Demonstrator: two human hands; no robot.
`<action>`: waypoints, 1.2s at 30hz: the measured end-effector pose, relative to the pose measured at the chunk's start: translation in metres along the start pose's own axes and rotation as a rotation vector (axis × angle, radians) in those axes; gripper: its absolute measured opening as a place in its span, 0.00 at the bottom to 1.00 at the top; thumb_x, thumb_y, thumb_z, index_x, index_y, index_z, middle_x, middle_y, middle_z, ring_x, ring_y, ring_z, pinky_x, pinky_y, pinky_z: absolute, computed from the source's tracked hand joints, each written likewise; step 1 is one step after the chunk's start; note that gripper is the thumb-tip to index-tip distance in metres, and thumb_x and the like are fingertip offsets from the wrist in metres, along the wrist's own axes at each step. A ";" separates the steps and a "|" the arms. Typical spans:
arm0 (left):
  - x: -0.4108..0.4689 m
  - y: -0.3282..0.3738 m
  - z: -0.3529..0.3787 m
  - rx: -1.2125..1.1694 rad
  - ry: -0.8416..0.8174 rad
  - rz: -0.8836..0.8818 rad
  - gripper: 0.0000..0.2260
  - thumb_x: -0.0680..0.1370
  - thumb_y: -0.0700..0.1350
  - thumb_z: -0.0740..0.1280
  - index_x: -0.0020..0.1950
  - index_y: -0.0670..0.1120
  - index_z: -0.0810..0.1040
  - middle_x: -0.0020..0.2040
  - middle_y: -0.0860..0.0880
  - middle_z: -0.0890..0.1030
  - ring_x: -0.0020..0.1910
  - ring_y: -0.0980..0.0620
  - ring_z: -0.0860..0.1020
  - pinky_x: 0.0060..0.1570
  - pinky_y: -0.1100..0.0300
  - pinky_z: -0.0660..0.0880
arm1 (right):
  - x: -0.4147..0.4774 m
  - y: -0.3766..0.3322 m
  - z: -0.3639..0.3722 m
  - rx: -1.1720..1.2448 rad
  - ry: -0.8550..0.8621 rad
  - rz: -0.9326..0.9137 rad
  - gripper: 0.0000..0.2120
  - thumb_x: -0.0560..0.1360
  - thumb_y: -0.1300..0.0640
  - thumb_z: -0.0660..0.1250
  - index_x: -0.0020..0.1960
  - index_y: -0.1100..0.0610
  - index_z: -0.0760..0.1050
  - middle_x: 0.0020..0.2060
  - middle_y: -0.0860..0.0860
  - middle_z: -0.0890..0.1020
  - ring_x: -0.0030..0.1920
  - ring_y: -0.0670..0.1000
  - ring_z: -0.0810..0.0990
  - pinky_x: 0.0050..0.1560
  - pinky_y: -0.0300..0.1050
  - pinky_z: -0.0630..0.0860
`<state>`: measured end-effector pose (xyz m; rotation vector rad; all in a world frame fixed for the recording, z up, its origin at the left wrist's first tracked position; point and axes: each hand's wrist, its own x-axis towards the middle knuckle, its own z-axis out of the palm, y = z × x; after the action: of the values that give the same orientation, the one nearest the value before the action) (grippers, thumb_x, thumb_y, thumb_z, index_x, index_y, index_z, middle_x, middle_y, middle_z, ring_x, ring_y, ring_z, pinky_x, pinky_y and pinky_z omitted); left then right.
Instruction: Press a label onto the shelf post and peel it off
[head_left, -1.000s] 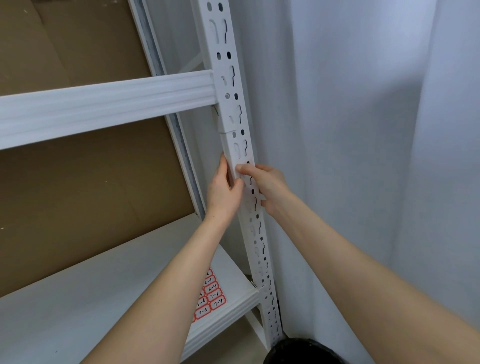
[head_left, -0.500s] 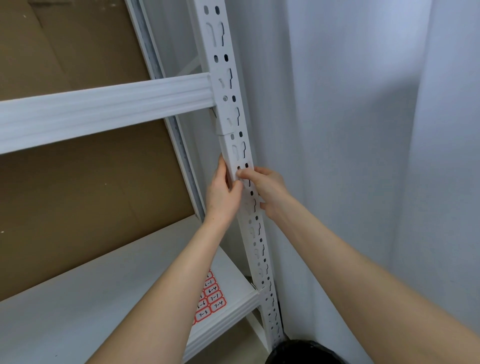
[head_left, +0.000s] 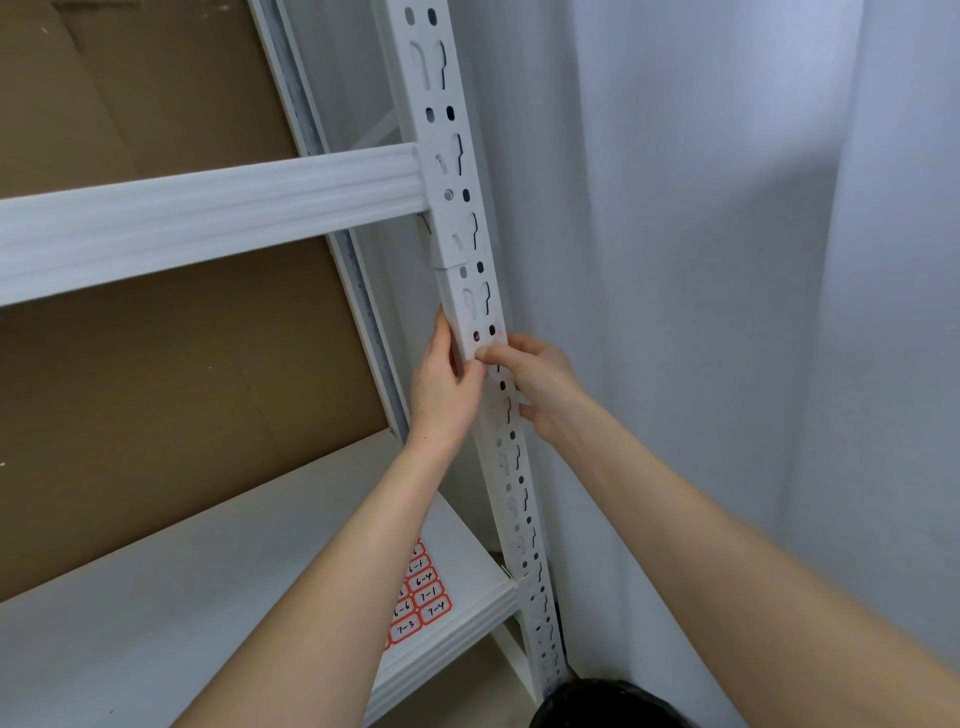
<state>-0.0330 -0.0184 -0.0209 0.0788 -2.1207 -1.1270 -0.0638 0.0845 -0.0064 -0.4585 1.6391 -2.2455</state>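
Your left hand (head_left: 441, 395) wraps the post (head_left: 470, 306) from its left edge, thumb up along the metal, fingers curled behind and out of sight. Your right hand (head_left: 535, 384) comes in from the other side, fingers (head_left: 493, 354) bent and pressing the post's front face just below a pair of oval holes, fingertips meeting your left thumb. Both hands are clamped on that one post, at the same height, touching each other.

The post is white painted steel, upright and leaning a little in this wide view, punched with two columns of small oval holes and keyhole slots all the way down. Just above your hands there's a seam where a sleeve-like section overlaps the lower length.

One ribbed white beam (head_left: 208, 218) locks into the post above your hands and runs off left. One flat white shelf (head_left: 156, 597) sits below your forearms, its ribbed front edge joining the post low down.

On that shelf, near the post, lies a sheet of red-bordered stickers (head_left: 421, 603), handwritten in black: you can read 6-1, 6-4, 7-1, 7-4, 7-3 and what looks like 6-6; your left forearm hides the rest.

Brown cardboard (head_left: 156, 389) backs the rack. White curtain (head_left: 727, 312) hangs in soft folds on the right, and something black and rounded (head_left: 597, 706) shows at the post's foot.
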 end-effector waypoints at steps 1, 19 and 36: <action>0.000 0.000 0.000 0.000 -0.001 0.005 0.25 0.80 0.38 0.60 0.75 0.52 0.61 0.65 0.56 0.73 0.57 0.62 0.71 0.50 0.71 0.69 | 0.000 0.000 0.000 0.002 -0.002 -0.001 0.07 0.71 0.61 0.70 0.48 0.52 0.78 0.38 0.47 0.83 0.33 0.42 0.81 0.31 0.37 0.75; 0.000 -0.001 0.001 -0.005 0.005 -0.007 0.24 0.80 0.39 0.59 0.75 0.52 0.60 0.63 0.57 0.73 0.58 0.61 0.71 0.56 0.63 0.69 | -0.002 -0.005 0.002 -0.010 0.005 0.018 0.09 0.71 0.60 0.71 0.51 0.54 0.78 0.37 0.47 0.82 0.29 0.41 0.80 0.24 0.32 0.72; 0.003 -0.006 0.001 0.003 -0.011 -0.008 0.26 0.79 0.37 0.59 0.76 0.51 0.59 0.68 0.50 0.73 0.64 0.54 0.73 0.61 0.59 0.70 | -0.001 -0.009 0.005 -0.022 0.012 0.052 0.04 0.71 0.56 0.71 0.42 0.51 0.76 0.35 0.47 0.82 0.31 0.44 0.80 0.26 0.34 0.72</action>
<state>-0.0369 -0.0228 -0.0243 0.0835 -2.1335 -1.1310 -0.0614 0.0833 0.0041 -0.4041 1.6643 -2.1992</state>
